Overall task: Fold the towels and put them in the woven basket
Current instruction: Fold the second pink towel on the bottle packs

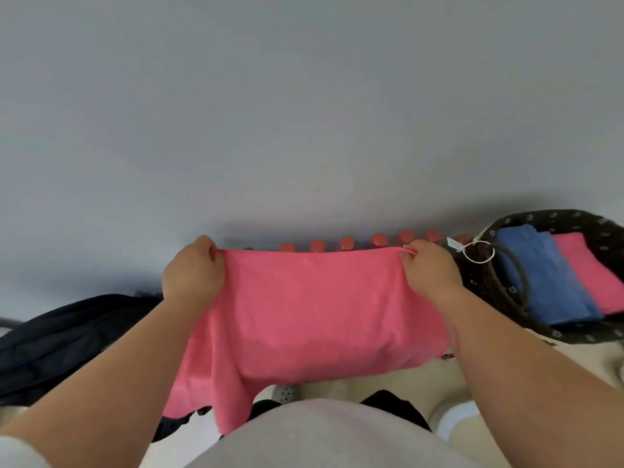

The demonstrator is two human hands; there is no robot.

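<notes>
1. A plain grey-blue wall fills the upper two thirds of the frame; a pale floor shows at the lower centre.
2. A row of red-capped bottles stands along the foot of the wall at mid-frame, partly hidden behind the towel's top edge.
3. A dark woven basket sits at the right edge of the frame, with a white tag on a loop at its rim.
4. Inside the basket lie a folded blue towel and, just right of it, a folded pink towel, touching side by side.
5. A heap of dark navy fabric lies at the lower left.
6. The pink towel hangs spread in the centre of the frame, its lower part drooping toward the person's light shirt.
7. The left hand pinches the towel's upper left corner, fingers curled round it.
8. The right hand pinches the upper right corner likewise; both forearms reach up from the bottom corners of the frame.
</notes>
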